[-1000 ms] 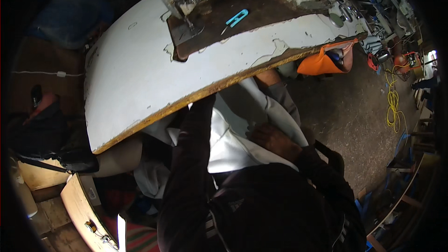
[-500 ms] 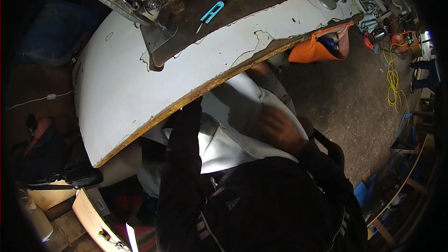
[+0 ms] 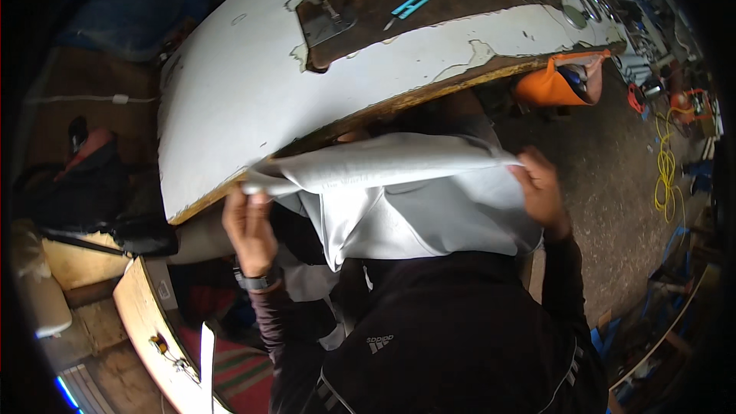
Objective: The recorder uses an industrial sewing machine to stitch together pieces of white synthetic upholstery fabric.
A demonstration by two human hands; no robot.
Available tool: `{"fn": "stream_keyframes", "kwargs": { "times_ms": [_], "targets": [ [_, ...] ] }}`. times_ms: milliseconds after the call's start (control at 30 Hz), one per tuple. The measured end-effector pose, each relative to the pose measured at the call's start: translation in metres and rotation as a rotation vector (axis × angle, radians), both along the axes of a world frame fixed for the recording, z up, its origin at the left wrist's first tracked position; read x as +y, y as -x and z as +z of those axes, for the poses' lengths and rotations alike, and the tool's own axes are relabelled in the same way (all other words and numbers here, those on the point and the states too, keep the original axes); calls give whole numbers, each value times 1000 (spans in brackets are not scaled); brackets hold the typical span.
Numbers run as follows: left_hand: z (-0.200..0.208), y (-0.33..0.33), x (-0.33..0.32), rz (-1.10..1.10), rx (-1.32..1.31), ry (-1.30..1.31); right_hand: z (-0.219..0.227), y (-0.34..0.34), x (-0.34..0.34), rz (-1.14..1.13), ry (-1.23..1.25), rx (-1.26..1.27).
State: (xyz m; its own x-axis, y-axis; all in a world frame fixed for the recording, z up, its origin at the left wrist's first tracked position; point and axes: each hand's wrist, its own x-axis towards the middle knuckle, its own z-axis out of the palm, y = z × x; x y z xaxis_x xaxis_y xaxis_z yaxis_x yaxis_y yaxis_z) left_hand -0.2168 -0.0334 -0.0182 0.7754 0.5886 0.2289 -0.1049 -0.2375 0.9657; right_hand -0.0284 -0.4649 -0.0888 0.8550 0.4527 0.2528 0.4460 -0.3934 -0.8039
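Observation:
A pale grey-white piece of fabric (image 3: 429, 218) stretches across my lap, its upper edge pulled taut between both hands. My left hand (image 3: 251, 226) pinches one corner beside the table's front edge. At the opposite end, my right hand (image 3: 541, 188) grips the other corner between thumb and fingers. The fabric's top band is folded over, with faint print on it, and its lower part drapes in creases. Above it stands a sewing machine (image 3: 326, 0), partly cut off by the upper rim. Turquoise thread snips (image 3: 411, 6) lie on the machine's dark bed.
The white table (image 3: 222, 107) has a chipped, worn wooden edge right in front of the fabric. An orange pouch (image 3: 556, 86) hangs from its right side. Coiled yellow cable (image 3: 665, 176) lies on the floor at right. Wooden boards (image 3: 142, 322) stand at lower left.
My left hand has come out from under the table edge and holds a fabric corner. My right hand moved right and now grips the other end; the fabric is raised and spread. The view shifted.

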Motion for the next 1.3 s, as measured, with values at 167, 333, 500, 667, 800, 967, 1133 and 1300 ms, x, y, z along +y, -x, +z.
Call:
{"fn": "stream_keyframes", "kwargs": {
  "times_ms": [167, 333, 500, 667, 800, 967, 1133, 1300],
  "targets": [
    [106, -11, -1, 187, -406, -161, 59, 0, -27, -110, -226, 19],
    [84, -90, -18, -109, -58, -91, 14, -21, -36, -145, 122, 269],
    [39, -99, -28, -318, -46, 48, -7, -19, -29, -231, 113, -54],
    [24, -88, -31, -324, -55, 38, 52, -23, 28, -152, -28, -238],
    [7, -77, -34, -347, -25, 65, 91, -21, 91, 78, -143, -337],
    [-15, -63, -35, -340, -43, 189, 102, -23, 159, 310, -143, -436],
    [-24, -57, -39, -406, -107, 218, 99, -20, 196, 416, -216, -398],
    [-29, -56, -42, -355, -109, 161, 94, -14, 214, 429, -237, -413]
  ]
}}
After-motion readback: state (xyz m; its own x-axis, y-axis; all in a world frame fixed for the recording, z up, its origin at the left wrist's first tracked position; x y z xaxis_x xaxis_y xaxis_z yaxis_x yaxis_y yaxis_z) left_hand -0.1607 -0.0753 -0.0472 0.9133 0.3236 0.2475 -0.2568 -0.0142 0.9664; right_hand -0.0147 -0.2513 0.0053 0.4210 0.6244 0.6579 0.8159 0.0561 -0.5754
